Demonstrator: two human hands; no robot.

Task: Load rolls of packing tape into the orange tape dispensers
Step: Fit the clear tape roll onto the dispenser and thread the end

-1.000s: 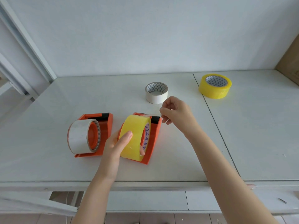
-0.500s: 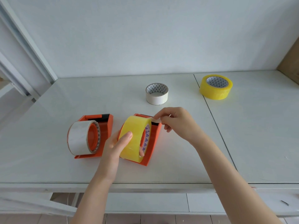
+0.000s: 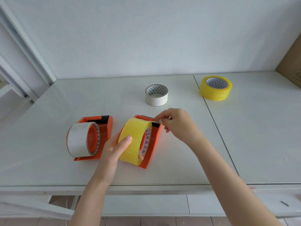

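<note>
Two orange tape dispensers lie side by side near the table's front. The left dispenser (image 3: 105, 131) carries a white tape roll (image 3: 78, 141) on its hub. In the right dispenser (image 3: 154, 144) sits a yellow tape roll (image 3: 135, 136). My left hand (image 3: 114, 149) grips that yellow roll, thumb on its outer face and a fingertip inside the core. My right hand (image 3: 177, 124) pinches the loose end of the yellow tape at the dispenser's black cutter end.
A spare white roll (image 3: 156, 95) lies flat at mid table. A spare yellow roll (image 3: 215, 88) lies flat at the back right, past the seam between the two table tops. A brown cardboard edge (image 3: 291, 62) leans at the far right.
My right hand has come down from above the dispenser to its cutter end, carrying the tape end with it. My left hand stays on the yellow roll.
</note>
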